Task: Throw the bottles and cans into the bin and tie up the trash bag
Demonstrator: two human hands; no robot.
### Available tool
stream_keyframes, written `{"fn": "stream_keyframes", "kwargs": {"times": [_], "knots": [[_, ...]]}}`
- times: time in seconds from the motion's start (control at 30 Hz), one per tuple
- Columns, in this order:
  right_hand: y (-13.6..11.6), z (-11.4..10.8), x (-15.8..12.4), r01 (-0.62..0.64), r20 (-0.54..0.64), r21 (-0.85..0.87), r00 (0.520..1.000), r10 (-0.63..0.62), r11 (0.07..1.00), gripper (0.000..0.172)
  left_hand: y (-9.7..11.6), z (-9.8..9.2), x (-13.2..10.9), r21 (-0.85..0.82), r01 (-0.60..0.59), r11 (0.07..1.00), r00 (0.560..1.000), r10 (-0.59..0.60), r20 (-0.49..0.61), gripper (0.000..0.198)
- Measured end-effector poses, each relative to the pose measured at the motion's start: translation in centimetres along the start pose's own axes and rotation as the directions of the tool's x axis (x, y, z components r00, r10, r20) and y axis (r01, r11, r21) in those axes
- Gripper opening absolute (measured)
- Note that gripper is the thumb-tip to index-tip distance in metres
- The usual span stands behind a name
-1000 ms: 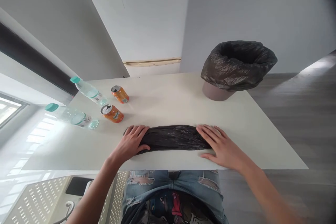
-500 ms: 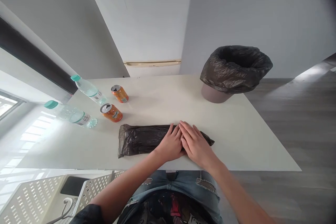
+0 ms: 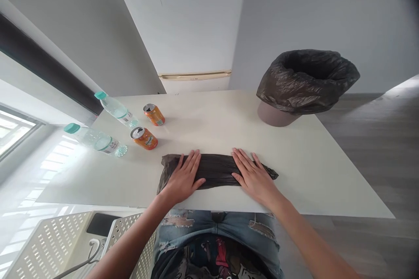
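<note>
A folded black plastic bag (image 3: 215,171) lies on the white table (image 3: 209,126) at lower centre of the frame. The left hand (image 3: 183,178) and right hand (image 3: 254,177), apart, rest palm-down across it, fingers extended, clamped on nothing. Orange drink cans (image 3: 144,139) and clear plastic bottles (image 3: 98,139) stand left; a bag-lined bin (image 3: 276,115) stands upper right.

Worktop (image 3: 209,130): smooth, soft sheen. Bag (image 3: 215,171), near edge: thin plastic film, creased, faintly shiny. Bin (image 3: 275,116), far right corner: smooth matt plastic; liner (image 3: 296,94) over it wrinkled, glossy film. Bottles (image 3: 97,140), left edge: clear, glossy plastic; caps (image 3: 72,128) opaque plastic. Cans (image 3: 147,140), inward from left edge: printed metal, shiny; lids (image 3: 138,132) bare, bright metal. Jeans (image 3: 234,226), below near edge: rough, frayed denim. Basket (image 3: 49,244), below near left corner: smooth, perforated plastic.
</note>
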State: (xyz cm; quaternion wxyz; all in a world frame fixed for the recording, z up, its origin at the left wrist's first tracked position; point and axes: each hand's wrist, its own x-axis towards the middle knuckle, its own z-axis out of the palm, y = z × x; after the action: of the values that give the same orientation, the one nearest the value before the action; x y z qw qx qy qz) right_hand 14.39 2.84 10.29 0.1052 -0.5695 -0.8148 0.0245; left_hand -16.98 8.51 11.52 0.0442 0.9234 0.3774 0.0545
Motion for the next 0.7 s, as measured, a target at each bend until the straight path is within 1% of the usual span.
{"fn": "stream_keyframes", "kwargs": {"times": [0.13, 0.23, 0.3, 0.4, 0.47, 0.5, 0.53, 0.57, 0.6, 0.63, 0.67, 0.7], "knots": [[0.2, 0.1, -0.2, 0.0, 0.016, 0.007, 1.0, 0.0, 1.0, 0.079, -2.7, -0.7, -3.8, 0.044, 0.14, 0.989, 0.99, -0.139, -0.014, 0.086], [0.6, 0.0, -0.2, 0.012, 0.025, 0.013, 1.0, -0.013, 1.0, 0.078, -4.1, -0.6, -5.8, 0.059, 0.211, 0.976, 0.977, -0.208, -0.039, 0.087], [1.3, -0.1, -0.2, 0.029, 0.037, 0.02, 0.999, -0.03, 0.999, 0.078, -4.7, -0.4, -6.6, 0.057, 0.234, 0.971, 0.972, -0.231, -0.051, 0.087], [3.1, -0.5, -0.6, 0.021, 0.038, 0.049, 0.999, -0.023, 0.999, 0.077, -5.0, -0.1, -7.0, 0.039, 0.238, 0.971, 0.97, -0.235, -0.056, 0.088], [4.7, -1.2, -1.4, -0.037, -0.023, 0.092, 0.999, 0.039, 0.995, 0.071, -4.9, -0.2, -7.0, 0.03, 0.242, 0.97, 0.969, -0.24, -0.063, 0.088], [5.5, -1.6, -1.9, -0.082, -0.095, 0.133, 0.991, 0.095, 0.988, 0.065, -4.8, -0.4, -7.0, 0.029, 0.245, 0.969, 0.967, -0.243, -0.071, 0.089], [6.1, -2.1, -2.6, -0.138, -0.193, 0.194, 0.965, 0.175, 0.971, 0.058, -4.7, -0.6, -6.9, 0.03, 0.247, 0.969, 0.966, -0.244, -0.083, 0.091], [6.7, -2.5, -3.3, -0.204, -0.294, 0.274, 0.913, 0.284, 0.94, 0.051, -4.5, -0.9, -6.8, 0.031, 0.245, 0.969, 0.965, -0.241, -0.1, 0.094], [7.1, -2.9, -4.0, -0.274, -0.361, 0.367, 0.839, 0.407, 0.889, 0.045, -4.2, -1.3, -6.6, 0.031, 0.24, 0.97, 0.965, -0.235, -0.121, 0.098], [7.3, -3.3, -4.6, -0.345, -0.365, 0.454, 0.769, 0.525, 0.821, 0.042, -4.0, -1.7, -6.3, 0.028, 0.228, 0.973, 0.965, -0.222, -0.137, 0.102], [7.3, -3.5, -5.0, -0.416, -0.311, 0.515, 0.724, 0.616, 0.749, 0.042, -3.7, -2.1, -6.0, 0.022, 0.207, 0.978, 0.968, -0.202, -0.146, 0.107], [7.1, -3.5, -5.4, -0.484, -0.217, 0.537, 0.712, 0.668, 0.691, 0.047, -3.5, -2.4, -5.6, 0.012, 0.181, 0.983, 0.973, -0.177, -0.145, 0.11]]}}
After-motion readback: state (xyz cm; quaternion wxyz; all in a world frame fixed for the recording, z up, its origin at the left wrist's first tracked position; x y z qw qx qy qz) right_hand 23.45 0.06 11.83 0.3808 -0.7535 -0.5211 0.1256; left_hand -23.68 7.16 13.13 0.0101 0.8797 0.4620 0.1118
